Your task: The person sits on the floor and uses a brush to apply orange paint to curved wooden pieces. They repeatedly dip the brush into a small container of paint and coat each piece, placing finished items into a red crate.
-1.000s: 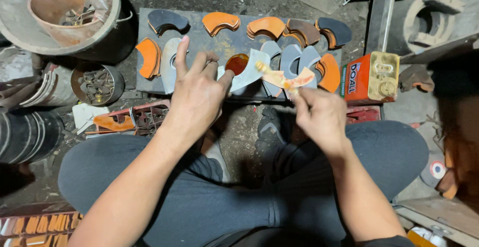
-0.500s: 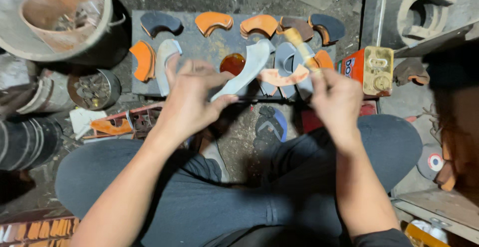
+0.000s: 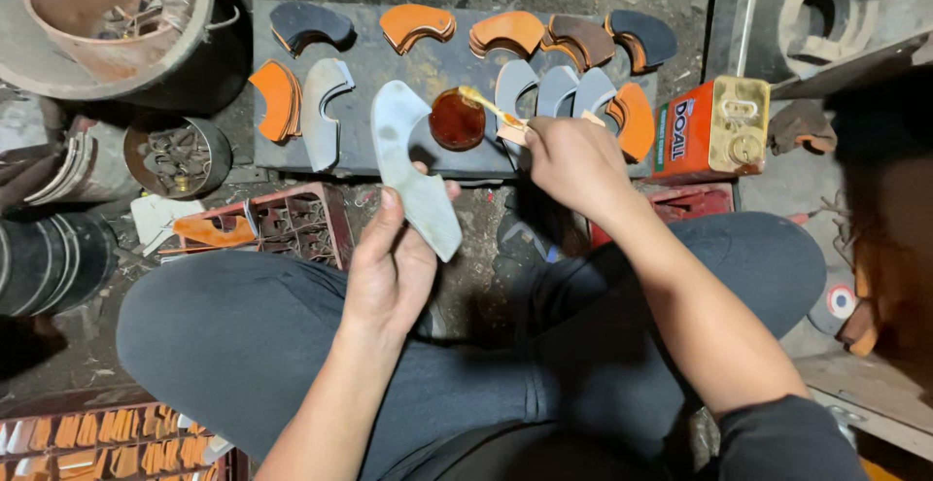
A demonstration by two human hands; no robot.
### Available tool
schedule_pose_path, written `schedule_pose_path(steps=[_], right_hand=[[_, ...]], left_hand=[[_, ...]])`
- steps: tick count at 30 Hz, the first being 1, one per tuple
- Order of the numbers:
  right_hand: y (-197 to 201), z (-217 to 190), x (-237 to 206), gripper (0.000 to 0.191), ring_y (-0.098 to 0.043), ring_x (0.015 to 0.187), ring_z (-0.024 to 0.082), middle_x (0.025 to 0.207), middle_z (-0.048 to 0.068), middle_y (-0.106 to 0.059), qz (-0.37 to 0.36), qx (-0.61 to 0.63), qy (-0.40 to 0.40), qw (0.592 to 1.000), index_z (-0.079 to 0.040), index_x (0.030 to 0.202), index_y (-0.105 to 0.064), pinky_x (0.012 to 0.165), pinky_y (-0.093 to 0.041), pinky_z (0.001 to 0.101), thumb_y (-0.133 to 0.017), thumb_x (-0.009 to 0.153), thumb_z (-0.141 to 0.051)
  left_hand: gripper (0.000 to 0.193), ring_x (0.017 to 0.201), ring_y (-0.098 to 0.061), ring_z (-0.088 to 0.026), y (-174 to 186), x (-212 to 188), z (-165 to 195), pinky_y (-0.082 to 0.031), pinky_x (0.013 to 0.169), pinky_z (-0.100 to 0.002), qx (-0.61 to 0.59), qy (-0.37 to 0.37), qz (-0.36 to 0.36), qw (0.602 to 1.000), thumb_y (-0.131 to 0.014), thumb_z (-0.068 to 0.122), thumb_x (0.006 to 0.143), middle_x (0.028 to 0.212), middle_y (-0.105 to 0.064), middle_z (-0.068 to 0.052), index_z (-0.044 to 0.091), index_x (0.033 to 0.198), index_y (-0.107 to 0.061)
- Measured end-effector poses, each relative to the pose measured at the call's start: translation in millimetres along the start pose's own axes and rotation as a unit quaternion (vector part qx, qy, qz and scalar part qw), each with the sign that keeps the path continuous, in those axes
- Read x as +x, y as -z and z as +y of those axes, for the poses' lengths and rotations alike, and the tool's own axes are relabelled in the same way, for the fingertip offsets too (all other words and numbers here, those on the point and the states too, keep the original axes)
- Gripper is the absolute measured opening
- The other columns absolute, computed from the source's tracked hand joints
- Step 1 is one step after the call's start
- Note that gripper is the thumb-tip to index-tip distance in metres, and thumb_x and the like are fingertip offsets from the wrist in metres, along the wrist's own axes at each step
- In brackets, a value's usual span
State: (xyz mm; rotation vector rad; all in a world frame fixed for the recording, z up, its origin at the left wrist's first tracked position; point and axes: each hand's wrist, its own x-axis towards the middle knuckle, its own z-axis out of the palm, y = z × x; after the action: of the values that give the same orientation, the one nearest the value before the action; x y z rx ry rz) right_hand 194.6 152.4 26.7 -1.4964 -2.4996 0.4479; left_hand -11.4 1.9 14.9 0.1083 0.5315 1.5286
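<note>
Since the prior frame, right hand (image 3: 573,160) has carried its gripped applicator stick (image 3: 491,107) to the glue pot (image 3: 457,120); left hand (image 3: 394,267) pinches grey curved piece (image 3: 413,180), long axis pointing potward.

A pale grey curved piece (image 3: 413,175), flat and crescent-like with a rounded top end, stands nearly upright, its lower end tilted toward 5 o'clock. At its 2 o'clock, a thin stick (image 3: 489,107) with a yellow-coated tip slants toward 10 o'clock, the tip over a round pot (image 3: 456,120) of dark reddish glue.
</note>
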Motion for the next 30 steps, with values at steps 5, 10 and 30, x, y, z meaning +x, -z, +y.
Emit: schedule_pose_path(steps=[5,10,30], right_hand=[[-37,-7,12,0.018,-0.066,0.07,0.047,0.071,0.024,-0.067,0.001,-0.04,-0.004,0.999,0.002,0.099,-0.06,0.062,-0.049,0.0585,-0.064,0.09,-0.013],[-73,-7,23,0.016,-0.067,0.066,0.044,0.069,0.022,-0.067,0.03,-0.051,0.044,0.997,0.003,0.094,-0.057,0.058,-0.05,0.0544,-0.065,0.086,-0.009],[7,-46,-27,0.012,-0.068,0.074,0.041,0.083,0.019,-0.068,0.196,0.022,-0.01,0.98,-0.004,0.109,-0.06,0.063,-0.049,0.0521,-0.061,0.103,-0.014]], left_hand=[[0.049,0.13,-0.06,-0.027,11,3,21,-0.048,0.109,-0.041,-0.015,-0.047,0.007,0.999,-0.064,0.035,0.104,0.131,-0.065,-0.011,0.005,0.14,-0.055],[0.049,0.132,-0.059,-0.029,19,-2,27,-0.049,0.111,-0.041,-0.054,-0.07,0.006,0.996,-0.066,0.034,0.104,0.134,-0.063,-0.006,0.007,0.143,-0.054],[0.056,0.13,-0.059,-0.03,17,-7,36,-0.048,0.11,-0.042,-0.021,-0.077,-0.014,0.997,-0.069,0.037,0.102,0.132,-0.063,-0.008,0.004,0.143,-0.052]])
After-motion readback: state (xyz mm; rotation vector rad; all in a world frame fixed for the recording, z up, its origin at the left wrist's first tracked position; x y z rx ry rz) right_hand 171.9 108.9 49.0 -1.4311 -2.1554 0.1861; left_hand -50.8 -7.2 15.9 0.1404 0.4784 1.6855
